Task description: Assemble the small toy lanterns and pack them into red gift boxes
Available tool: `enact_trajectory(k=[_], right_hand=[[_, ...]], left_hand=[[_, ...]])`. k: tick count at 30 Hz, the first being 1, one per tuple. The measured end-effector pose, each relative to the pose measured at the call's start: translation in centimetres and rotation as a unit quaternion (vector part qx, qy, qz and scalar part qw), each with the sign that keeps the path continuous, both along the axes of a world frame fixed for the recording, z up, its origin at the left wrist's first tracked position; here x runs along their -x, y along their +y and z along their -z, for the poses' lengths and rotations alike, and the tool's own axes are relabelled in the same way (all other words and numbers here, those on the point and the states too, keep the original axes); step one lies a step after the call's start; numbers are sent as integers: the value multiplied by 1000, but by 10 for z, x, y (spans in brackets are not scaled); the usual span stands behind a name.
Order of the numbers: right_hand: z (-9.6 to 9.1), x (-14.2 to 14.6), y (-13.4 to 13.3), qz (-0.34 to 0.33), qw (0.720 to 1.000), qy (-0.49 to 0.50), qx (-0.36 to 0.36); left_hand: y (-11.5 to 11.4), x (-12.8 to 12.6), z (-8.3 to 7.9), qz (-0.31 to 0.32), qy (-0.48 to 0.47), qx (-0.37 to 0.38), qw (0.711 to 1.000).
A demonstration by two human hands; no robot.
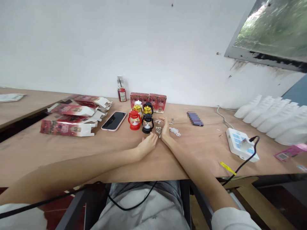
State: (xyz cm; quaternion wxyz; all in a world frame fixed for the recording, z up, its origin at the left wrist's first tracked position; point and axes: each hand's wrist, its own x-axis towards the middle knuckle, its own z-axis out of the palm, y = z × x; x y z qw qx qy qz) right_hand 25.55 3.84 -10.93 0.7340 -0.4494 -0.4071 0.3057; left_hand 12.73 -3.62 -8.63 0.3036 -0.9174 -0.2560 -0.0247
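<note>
Both my forearms reach across the wooden table (48, 150). My left hand (147, 143) rests on the tabletop with fingers loosely curled, just below a black toy lantern (147, 123). My right hand (165, 129) stands on its edge with fingers stretched out, beside a small heap of button batteries (158, 130). It holds nothing. A red lantern (134, 120), two gold lanterns (138, 109) and another black one (148, 105) stand close behind. Small white plastic pieces (175, 131) lie right of my right hand.
A phone (114, 120) lies left of the lanterns, past it flat red cartons (69, 118). Red boxes (148, 101) and a small bottle (122, 90) stand by the wall. A white power strip (241, 143) with black cable and white bottles (271, 118) are at right.
</note>
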Motion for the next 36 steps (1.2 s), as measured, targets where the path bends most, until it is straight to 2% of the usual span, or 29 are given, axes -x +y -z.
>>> enact_trajectory(k=[3, 6, 8, 10, 13, 15, 18, 20, 22, 25, 27, 30, 33, 36], right_hand=[[-7, -4, 1, 79, 989, -124, -22], [-25, -15, 15, 148, 953, -263, -15], [-44, -24, 33, 160, 913, -374, -5], [-63, -33, 55, 155, 858, -489, 23], [-87, -45, 85, 144, 778, -605, 82], [-96, -50, 97, 120, 733, -659, 120], [-103, -54, 101, 127, 686, -701, 146], [-106, -54, 99, 147, 667, -717, 138], [-107, -54, 96, 162, 661, -722, 128], [-109, -58, 92, 154, 672, -713, 123], [-110, -64, 87, 141, 701, -690, 115], [-109, -78, 68, 164, 786, -592, 78], [-101, -88, 36, 193, 880, -433, 34], [-83, -89, 6, 146, 961, -236, 6]], left_hand=[[-5, 2, 1, -4, 0, 37, 999], [-2, 6, 1, -22, -35, 83, 996], [3, 10, 1, -37, -74, 117, 990], [6, 13, 1, -54, -117, 156, 979], [10, 15, -1, -78, -173, 204, 960], [10, 16, -1, -78, -189, 222, 953], [12, 16, 1, -70, -202, 233, 949], [14, 16, 2, -73, -212, 236, 946], [17, 15, 3, -82, -218, 237, 943], [20, 11, 3, -98, -223, 237, 940], [23, 8, 2, -108, -227, 237, 938], [25, 3, 0, -129, -244, 235, 932], [29, -2, 0, -145, -258, 227, 928], [35, -4, 1, -139, -281, 234, 920]])
